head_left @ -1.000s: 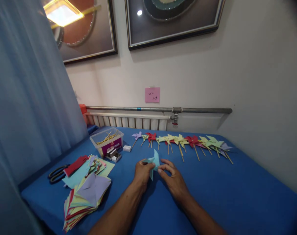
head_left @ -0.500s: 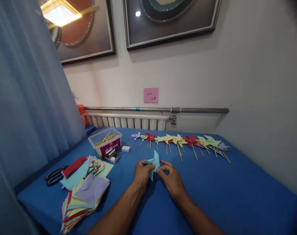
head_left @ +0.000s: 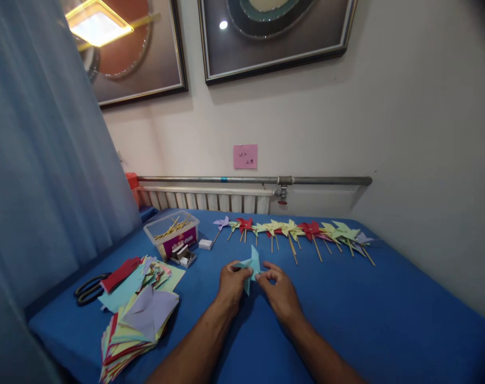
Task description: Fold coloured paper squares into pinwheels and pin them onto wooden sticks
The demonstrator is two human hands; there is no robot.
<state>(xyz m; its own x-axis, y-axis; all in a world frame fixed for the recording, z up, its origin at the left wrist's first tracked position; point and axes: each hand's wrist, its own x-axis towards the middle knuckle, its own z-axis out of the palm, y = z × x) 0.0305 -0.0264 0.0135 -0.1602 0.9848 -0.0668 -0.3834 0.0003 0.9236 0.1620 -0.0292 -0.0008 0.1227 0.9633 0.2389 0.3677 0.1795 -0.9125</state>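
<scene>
In our left hand (head_left: 231,284) we pinch a light-blue paper pinwheel (head_left: 255,261) between thumb and fingers; with the right hand (head_left: 281,296) we pinch its right edge, thumb and index together, other fingers loosely curled. We hold it above the blue table cover (head_left: 366,320), between both hands. Our left fingers hide part of its folds, and we cannot make out its centre. Of the scissors (head_left: 91,288) we see only black handles, the blades hidden by papers. The curtain (head_left: 58,160) and the frame's edge cut off two framed pictures (head_left: 274,53).

On the pink note (head_left: 245,157) we read what looks like 252, the characters below unclear; the purple label (head_left: 184,240) is too small to read. It fronts a clear tub (head_left: 150,230) of sticks (head_left: 172,226), near two small boxes (head_left: 205,244). To our left lies a paper stack (head_left: 140,325); beyond the hands, pinwheels on sticks (head_left: 310,230) form a row before the radiator (head_left: 210,201).
</scene>
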